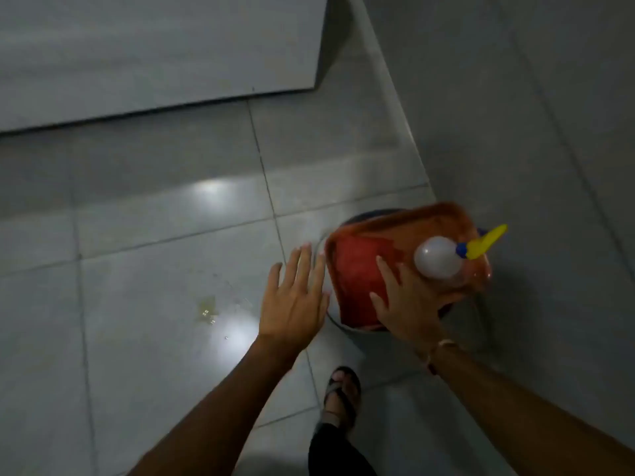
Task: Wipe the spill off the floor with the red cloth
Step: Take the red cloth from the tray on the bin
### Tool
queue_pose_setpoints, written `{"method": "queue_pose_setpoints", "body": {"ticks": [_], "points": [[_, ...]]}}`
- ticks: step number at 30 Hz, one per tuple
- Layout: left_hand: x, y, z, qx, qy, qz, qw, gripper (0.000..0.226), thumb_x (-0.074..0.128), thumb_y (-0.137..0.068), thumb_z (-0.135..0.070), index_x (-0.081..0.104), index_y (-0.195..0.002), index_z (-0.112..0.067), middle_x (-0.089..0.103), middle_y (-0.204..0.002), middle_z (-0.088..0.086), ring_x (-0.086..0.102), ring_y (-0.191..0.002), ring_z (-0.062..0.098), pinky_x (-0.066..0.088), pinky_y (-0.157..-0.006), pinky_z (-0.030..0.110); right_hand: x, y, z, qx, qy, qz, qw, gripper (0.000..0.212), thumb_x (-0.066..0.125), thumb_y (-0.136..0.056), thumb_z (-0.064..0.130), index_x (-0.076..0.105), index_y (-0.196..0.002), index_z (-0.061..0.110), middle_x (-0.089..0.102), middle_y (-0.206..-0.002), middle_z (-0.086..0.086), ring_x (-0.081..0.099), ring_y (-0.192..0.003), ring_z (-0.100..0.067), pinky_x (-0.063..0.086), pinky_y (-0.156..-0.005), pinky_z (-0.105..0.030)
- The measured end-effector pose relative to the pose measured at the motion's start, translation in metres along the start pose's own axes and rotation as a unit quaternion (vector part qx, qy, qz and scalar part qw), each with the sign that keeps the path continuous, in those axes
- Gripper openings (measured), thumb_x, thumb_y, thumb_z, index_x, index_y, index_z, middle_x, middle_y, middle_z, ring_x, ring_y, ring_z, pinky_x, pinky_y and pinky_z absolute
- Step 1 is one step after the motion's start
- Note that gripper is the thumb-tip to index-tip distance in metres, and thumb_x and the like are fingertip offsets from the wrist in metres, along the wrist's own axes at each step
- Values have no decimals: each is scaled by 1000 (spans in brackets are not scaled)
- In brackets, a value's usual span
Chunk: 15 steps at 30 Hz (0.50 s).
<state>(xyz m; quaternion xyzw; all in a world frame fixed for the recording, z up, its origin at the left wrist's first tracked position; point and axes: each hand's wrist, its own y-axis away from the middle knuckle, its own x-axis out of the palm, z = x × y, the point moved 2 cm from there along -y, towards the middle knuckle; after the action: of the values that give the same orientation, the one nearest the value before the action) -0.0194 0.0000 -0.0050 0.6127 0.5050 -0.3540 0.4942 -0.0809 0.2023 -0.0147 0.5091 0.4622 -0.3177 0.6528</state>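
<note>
The red cloth (354, 269) lies folded in an orange tray (429, 214) that rests on top of a round bucket (374, 211). My right hand (409, 310) reaches over the tray's near edge, its outstretched fingers lying on the cloth without closing around it. My left hand (295, 297) hovers just left of the tray, empty, fingers spread. The spill (206, 309), a small yellowish puddle with scattered droplets, sits on the grey tiled floor to the left of my left hand.
A white spray bottle (436, 261) with a blue and yellow nozzle lies in the tray beside the cloth. My sandalled foot (342, 395) stands below the bucket. A white cabinet (154, 46) fills the top left, and a grey wall (532, 97) rises at right.
</note>
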Motion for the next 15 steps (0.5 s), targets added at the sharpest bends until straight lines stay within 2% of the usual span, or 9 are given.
{"method": "queue_pose_setpoints", "body": {"ticks": [3,6,8,11,15], "points": [[72,-47,-14,3,22,31,999,67,17,-106,-43,8,-164,-10,9,-173,19,12,-160,34,22,-128,56,48,-55,-5,6,-31,24,999,81,59,-99,49,17,-166,31,41,-156,-20,51,-132,-38,43,-112,-49],[122,-75,-17,2,14,46,999,66,19,-108,-41,7,-163,-7,6,-174,19,8,-161,33,14,-130,53,81,-91,0,39,-41,73,996,92,69,-90,55,16,-163,37,31,-157,-22,45,-131,-44,48,-103,-51],[140,-80,-11,10,0,46,999,66,18,-109,-40,6,-163,-6,5,-174,19,6,-161,33,12,-131,52,90,-97,-1,40,-22,64,997,94,74,-87,54,20,-161,36,34,-153,-22,48,-126,-43,51,-96,-49],[143,-76,-8,18,13,43,999,65,16,-108,-40,8,-164,-8,7,-174,18,7,-161,32,13,-132,53,99,-99,-1,24,-25,46,998,78,74,-92,35,30,-156,32,44,-143,-20,56,-120,-39,53,-92,-47],[122,-58,4,2,26,28,999,64,20,-109,-38,8,-164,-9,9,-174,16,7,-161,30,12,-132,51,87,-96,0,15,-60,58,996,54,66,-97,18,46,-147,22,55,-138,-16,58,-123,-37,51,-101,-46]]}}
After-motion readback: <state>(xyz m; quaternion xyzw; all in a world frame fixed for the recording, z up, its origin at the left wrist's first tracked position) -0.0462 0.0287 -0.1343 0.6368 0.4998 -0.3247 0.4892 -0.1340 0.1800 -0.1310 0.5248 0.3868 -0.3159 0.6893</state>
